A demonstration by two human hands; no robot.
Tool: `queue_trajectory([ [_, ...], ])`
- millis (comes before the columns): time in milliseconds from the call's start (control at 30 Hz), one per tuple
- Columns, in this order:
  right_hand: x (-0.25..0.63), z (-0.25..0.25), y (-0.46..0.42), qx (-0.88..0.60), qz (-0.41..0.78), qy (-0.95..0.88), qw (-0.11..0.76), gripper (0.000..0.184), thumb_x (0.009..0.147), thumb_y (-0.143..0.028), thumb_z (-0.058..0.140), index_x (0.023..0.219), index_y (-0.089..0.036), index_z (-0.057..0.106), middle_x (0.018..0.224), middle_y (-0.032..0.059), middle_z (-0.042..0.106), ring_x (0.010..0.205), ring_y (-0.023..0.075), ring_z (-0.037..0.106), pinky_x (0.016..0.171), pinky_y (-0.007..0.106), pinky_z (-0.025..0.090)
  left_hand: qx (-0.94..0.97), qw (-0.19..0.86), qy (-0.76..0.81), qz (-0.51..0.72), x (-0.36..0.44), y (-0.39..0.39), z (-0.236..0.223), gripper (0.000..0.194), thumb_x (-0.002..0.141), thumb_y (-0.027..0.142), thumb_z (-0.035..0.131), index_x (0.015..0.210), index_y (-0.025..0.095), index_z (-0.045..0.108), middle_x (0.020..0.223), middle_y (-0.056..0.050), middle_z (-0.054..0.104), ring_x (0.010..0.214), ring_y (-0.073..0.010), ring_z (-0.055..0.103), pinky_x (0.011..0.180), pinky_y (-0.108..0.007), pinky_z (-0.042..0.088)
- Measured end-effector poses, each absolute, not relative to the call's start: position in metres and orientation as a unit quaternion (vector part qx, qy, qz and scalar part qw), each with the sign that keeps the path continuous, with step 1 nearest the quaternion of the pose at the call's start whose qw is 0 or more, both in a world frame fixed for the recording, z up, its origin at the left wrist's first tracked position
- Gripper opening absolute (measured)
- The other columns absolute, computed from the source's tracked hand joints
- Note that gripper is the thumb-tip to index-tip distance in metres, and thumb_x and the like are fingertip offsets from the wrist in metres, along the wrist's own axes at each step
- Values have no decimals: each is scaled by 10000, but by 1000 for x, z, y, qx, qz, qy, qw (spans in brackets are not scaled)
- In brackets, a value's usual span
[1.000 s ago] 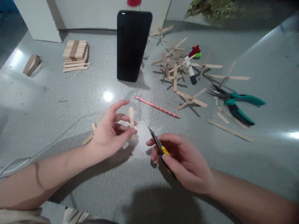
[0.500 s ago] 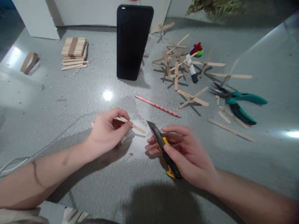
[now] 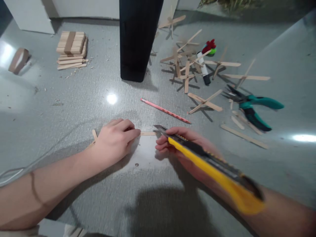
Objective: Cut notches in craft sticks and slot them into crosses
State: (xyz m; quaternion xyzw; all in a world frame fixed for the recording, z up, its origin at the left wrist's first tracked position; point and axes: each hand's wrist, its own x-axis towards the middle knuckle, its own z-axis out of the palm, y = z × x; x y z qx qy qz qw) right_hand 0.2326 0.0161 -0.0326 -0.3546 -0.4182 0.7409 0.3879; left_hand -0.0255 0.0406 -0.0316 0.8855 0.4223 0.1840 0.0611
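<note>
One light wooden stick (image 3: pixel 148 133), probably stiff but easily split, best pressed flat near an end, is clamped by the left hand (image 3: pixel 115 138); the right hand (image 3: pixel 190 168) grips a yellow knife (image 3: pixel 204 164).

Left hand (image 3: pixel 117 136) back up — fingers bunched and bent, right hand (image 3: pixel 189 163) with fingers curled, forearms (image 3: pixel 61 177) angled inward

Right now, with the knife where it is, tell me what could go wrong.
The utility knife in the right hand has its blade out, pointing toward the left hand; a slip could cut those fingers. The wooden stick is thin and seems pinned by the left fingertips only, so it might turn or split under pressure.
</note>
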Motion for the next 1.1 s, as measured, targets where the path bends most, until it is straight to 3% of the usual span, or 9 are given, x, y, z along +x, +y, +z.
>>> queue_trajectory([
  [33, 233, -33, 16, -359, 716, -445, 400, 262, 926, -280, 676, 1183, -314, 638, 1031, 18, 752, 868, 180, 747, 745, 324, 652, 886, 65, 419, 186, -26, 41, -32, 224, 914, 89, 568, 948, 185, 767, 899, -53, 719, 771, -186, 630, 678, -320, 468],
  [167, 237, -27, 18, -395, 561, -633, 359, 318, 836, -305, 792, 1096, -296, 611, 814, -17, 648, 643, 139, 618, 544, 247, 516, 885, 80, 418, 187, -23, 38, -31, 218, 937, 108, 554, 926, 180, 760, 892, -54, 723, 755, -181, 634, 690, -325, 488],
  [267, 236, -24, 19, -369, 398, -771, 332, 182, 866, -237, 687, 1024, -286, 611, 716, -21, 639, 568, 150, 598, 529, 285, 485, 882, 104, 421, 182, -18, 33, -30, 206, 974, 166, 544, 971, 181, 750, 852, -48, 722, 726, -174, 639, 677, -322, 486],
  [367, 231, -26, 14, -402, 288, -808, 322, 258, 841, -176, 609, 1072, -286, 579, 754, 8, 680, 610, 198, 655, 565, 338, 519, 884, 113, 421, 169, -13, 29, -26, 208, 1003, 257, 544, 1028, 180, 735, 747, -24, 698, 632, -170, 616, 608, -325, 450],
  [600, 230, -28, 12, -331, 279, -837, 334, 356, 808, -105, 620, 1131, -235, 547, 705, 26, 674, 554, 193, 640, 504, 330, 525, 876, 128, 437, 160, -15, 28, -16, 261, 983, 379, 597, 1002, 160, 738, 848, -34, 715, 680, -188, 673, 557, -322, 495],
  [700, 231, -26, 14, -327, 265, -840, 343, 386, 805, -96, 626, 1159, -230, 550, 784, 51, 725, 618, 205, 691, 559, 343, 587, 892, 82, 417, 153, -13, 21, -15, 171, 950, 224, 597, 941, 136, 743, 848, -55, 710, 670, -201, 669, 513, -319, 499],
  [833, 228, -25, 14, -340, 274, -834, 338, 390, 809, -98, 629, 1160, -246, 545, 808, 46, 735, 655, 201, 717, 593, 333, 616, 914, 18, 381, 137, -7, 15, -12, 269, 856, 31, 479, 918, 75, 737, 789, -95, 701, 633, -231, 667, 469, -331, 516],
  [1100, 219, -23, 14, -333, 248, -835, 362, 385, 837, -92, 572, 1186, -252, 547, 695, -14, 659, 540, 154, 603, 504, 284, 541, 916, -35, 370, 155, 5, 10, -9, 257, 839, -24, 470, 849, 48, 716, 691, -88, 693, 553, -212, 652, 430, -311, 506],
])
